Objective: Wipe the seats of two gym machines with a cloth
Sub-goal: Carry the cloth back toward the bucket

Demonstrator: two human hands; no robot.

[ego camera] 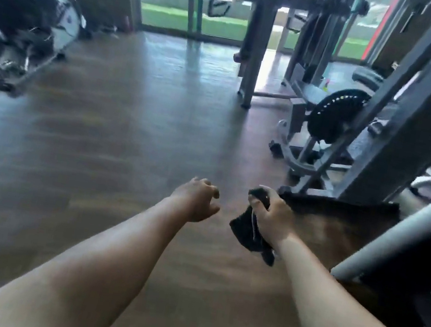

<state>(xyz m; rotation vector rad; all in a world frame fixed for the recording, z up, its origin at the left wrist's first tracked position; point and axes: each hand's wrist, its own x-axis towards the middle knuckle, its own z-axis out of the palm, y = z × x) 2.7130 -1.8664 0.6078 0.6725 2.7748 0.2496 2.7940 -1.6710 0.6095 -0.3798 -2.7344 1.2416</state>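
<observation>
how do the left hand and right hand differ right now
The right hand is closed on a dark cloth, which hangs below its grip; the left hand holds nothing. The right hand's fingers are wrapped tight, while the left hand's are loosely curled with gaps between them. The right hand sits close to the machine frame; the left hand is over bare floor. Both are bare, reach forward at about the same height, and touch no seat.
</observation>
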